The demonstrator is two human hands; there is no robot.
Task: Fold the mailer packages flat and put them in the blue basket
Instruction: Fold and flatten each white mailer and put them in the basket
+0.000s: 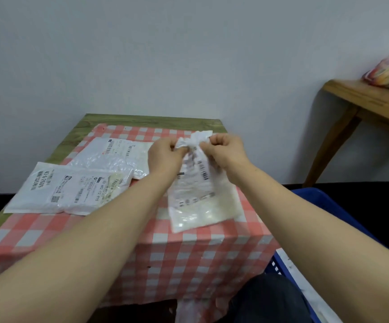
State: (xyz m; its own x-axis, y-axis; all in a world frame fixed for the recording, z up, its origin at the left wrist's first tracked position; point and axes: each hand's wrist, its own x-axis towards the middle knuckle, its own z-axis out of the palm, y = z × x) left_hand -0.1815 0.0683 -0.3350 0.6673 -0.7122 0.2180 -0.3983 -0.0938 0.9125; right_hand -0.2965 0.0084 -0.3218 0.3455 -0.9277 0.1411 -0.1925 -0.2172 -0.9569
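At frame centre a crumpled mailer (196,183) is pinched at its top by both hands (165,155) (226,148), unfolded, while two mailers (72,185) (116,157) wait on the desk (142,248) and something white already shows in the blue basket (324,201) at lower right.

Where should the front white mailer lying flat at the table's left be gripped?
Probably the front mailer is best pinched at its near-left corner, coming from the table's left edge. It lies flat and that corner seems to overhang the checkered cloth. Both hands are busy with another mailer.
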